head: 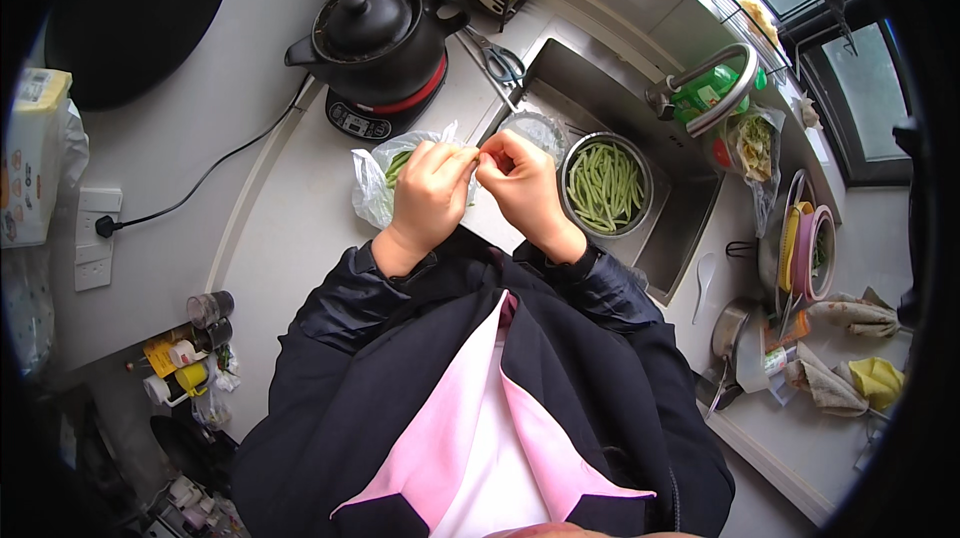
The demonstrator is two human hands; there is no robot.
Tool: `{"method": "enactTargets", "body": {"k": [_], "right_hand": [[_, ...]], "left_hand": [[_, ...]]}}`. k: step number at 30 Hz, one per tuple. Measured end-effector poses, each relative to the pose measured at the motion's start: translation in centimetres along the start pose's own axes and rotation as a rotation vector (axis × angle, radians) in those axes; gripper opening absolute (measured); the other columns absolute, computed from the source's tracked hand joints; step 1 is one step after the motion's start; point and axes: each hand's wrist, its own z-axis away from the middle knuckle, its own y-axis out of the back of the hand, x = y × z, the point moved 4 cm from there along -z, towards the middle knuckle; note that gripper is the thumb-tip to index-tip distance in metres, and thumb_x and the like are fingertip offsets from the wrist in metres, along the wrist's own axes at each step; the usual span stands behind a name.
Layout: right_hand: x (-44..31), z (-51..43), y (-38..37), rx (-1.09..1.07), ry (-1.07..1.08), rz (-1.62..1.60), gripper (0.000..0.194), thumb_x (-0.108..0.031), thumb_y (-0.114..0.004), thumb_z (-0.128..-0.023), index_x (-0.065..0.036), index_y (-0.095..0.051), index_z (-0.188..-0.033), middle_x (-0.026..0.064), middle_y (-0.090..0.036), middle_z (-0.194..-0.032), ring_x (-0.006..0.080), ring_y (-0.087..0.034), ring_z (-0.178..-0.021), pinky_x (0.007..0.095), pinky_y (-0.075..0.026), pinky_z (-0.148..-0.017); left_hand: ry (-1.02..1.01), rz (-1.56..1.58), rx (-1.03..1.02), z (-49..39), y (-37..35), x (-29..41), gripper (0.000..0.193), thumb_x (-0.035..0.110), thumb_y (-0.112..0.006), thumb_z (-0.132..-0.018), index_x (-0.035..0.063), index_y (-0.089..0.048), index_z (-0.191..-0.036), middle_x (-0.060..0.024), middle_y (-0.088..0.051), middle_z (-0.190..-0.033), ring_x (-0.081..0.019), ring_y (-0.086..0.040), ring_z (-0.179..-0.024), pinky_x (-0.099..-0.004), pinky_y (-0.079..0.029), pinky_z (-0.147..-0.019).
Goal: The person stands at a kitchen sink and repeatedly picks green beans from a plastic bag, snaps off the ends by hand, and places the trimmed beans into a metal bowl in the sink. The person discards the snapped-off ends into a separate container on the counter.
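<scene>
My left hand and my right hand meet at their fingertips above the counter edge beside the sink. Between the pinched fingers is a small piece of green bean, mostly hidden. Behind and left of my left hand lies a crumpled clear plastic bag with green beans showing inside. To the right of my right hand, a round metal bowl full of green beans stands in the sink. A clear, round lid or dish, partly hidden by my right hand, is at the sink's left side.
A black clay pot sits on an electric base, its cord crossing the counter. Scissors lie at the sink's far left corner. The faucet arches over the stainless sink. A white spoon rests to the right.
</scene>
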Motion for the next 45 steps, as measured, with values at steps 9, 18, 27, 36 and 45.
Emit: {"method": "enactTargets", "body": {"k": [9,18,27,36,45], "right_hand": [[3.1,1.8,0.7,-0.103,-0.416,-0.697,0.009,-0.013,-0.058,-0.091,-0.004,-0.057,-0.091,-0.0014,-0.052,-0.07,0.0052,-0.046,-0.051,0.0192,-0.037,-0.044],[8.6,3.8,12.3,0.426,-0.489,-0.773,0.006,-0.009,-0.05,-0.095,-0.007,-0.054,-0.093,0.0002,-0.053,-0.077,0.0064,-0.049,-0.065,0.0212,-0.042,-0.055],[3.0,1.5,4.6,-0.298,-0.555,-0.775,0.02,-0.016,-0.055,-0.095,0.002,-0.06,-0.102,0.0017,-0.057,-0.081,0.0061,-0.052,-0.066,0.0207,-0.047,-0.058],[1.4,1.5,2.4,-0.441,-0.421,-0.242,0.013,-0.014,-0.06,-0.092,-0.001,-0.06,-0.092,-0.0012,-0.054,-0.073,0.0041,-0.049,-0.056,0.0204,-0.041,-0.049],[4.1,4.3,0.7,-0.425,-0.401,-0.028,0.008,-0.009,-0.061,-0.085,-0.001,-0.059,-0.084,0.0019,-0.054,-0.059,0.0058,-0.049,-0.051,0.0243,-0.039,-0.048]], "left_hand": [[0.689,1.032,0.318,0.0,0.9,-3.0,0.017,0.009,-0.054,-0.097,-0.0024,-0.061,-0.107,-0.0069,-0.065,-0.094,-0.0049,-0.053,-0.07,-0.0178,-0.043,-0.064],[0.794,1.362,0.65,0.9,5.2,-8.9,0.016,0.01,-0.051,-0.098,0.0004,-0.059,-0.108,-0.0097,-0.062,-0.099,-0.0097,-0.054,-0.076,-0.0213,-0.048,-0.069],[0.755,1.424,0.465,-0.2,3.1,-6.2,0.017,0.011,-0.05,-0.098,0.0005,-0.058,-0.108,-0.0112,-0.063,-0.099,-0.01,-0.053,-0.074,-0.0218,-0.046,-0.066],[0.731,1.105,0.368,1.4,3.4,-6.1,0.024,0.011,-0.052,-0.097,0.0003,-0.056,-0.118,-0.0097,-0.061,-0.106,-0.0123,-0.054,-0.085,-0.024,-0.045,-0.076],[0.029,-0.023,-0.279,5.2,-1.1,0.2,0.022,0.011,-0.066,-0.079,0.005,-0.065,-0.1,-0.0075,-0.063,-0.096,-0.0267,-0.058,-0.094,-0.0423,-0.043,-0.093]]}}
